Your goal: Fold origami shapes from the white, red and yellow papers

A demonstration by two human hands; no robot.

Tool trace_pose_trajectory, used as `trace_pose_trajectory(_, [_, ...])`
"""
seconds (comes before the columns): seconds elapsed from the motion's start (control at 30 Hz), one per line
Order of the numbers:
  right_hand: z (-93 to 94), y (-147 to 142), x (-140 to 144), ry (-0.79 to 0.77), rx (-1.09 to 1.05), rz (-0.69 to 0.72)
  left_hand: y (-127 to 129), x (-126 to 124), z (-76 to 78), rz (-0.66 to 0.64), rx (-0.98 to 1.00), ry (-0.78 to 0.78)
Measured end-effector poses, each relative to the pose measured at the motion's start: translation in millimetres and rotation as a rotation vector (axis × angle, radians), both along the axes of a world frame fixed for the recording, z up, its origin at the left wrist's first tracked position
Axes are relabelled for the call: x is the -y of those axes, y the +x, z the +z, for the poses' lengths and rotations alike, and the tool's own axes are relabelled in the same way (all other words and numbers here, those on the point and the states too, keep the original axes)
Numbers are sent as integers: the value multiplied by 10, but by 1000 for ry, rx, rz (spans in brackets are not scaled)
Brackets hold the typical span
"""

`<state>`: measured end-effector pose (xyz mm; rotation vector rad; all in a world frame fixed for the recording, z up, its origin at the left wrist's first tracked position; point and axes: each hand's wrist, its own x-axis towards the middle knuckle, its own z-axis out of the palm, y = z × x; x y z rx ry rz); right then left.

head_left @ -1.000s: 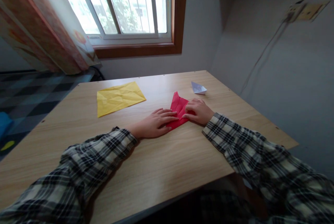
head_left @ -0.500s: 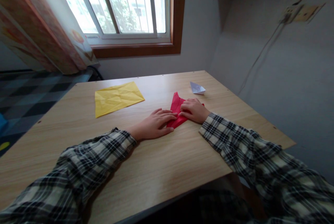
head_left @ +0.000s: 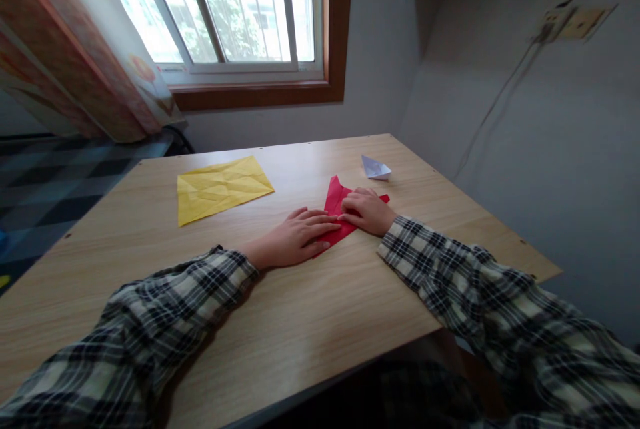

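Left hand point(head_left: 295, 239) lying flat, palm down, fingers stretched over the near side of the red paper point(head_left: 332, 201), and that's the anchor! Right hand point(head_left: 373, 211) just beside it, fingers curled down onto the sheet; whether they pinch an edge, I can't tell. The paper sits on the table point(head_left: 310, 336) under both hands, one corner poking out beyond them. Good technique here, I'd say: left fingers firm, right fingertips pressing evenly along the crease, layers unskewed. Yellow paper point(head_left: 223, 190) beyond the left hand, folded white paper point(head_left: 377, 170) beyond the right, neither touched.
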<state>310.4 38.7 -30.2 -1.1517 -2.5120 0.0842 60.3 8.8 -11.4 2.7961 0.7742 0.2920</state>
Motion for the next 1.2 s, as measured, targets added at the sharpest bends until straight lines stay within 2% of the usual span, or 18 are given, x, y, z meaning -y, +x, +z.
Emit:
trace_pose_trajectory(0.37, [22,-36,25,-12,35,-60,10,-8,9,-10,-23,14])
trace_pose_trajectory(0.73, [13,29,-13,-12,52,-221,12,12,33,-19,-55,37])
trace_pose_trajectory(1.0, [55,5,9,-16,95,-310,-8,-6,-20,-34,-44,70])
trace_pose_trajectory(1.2, [65,5,4,-35,104,-329,0,11,-8,-40,-86,112])
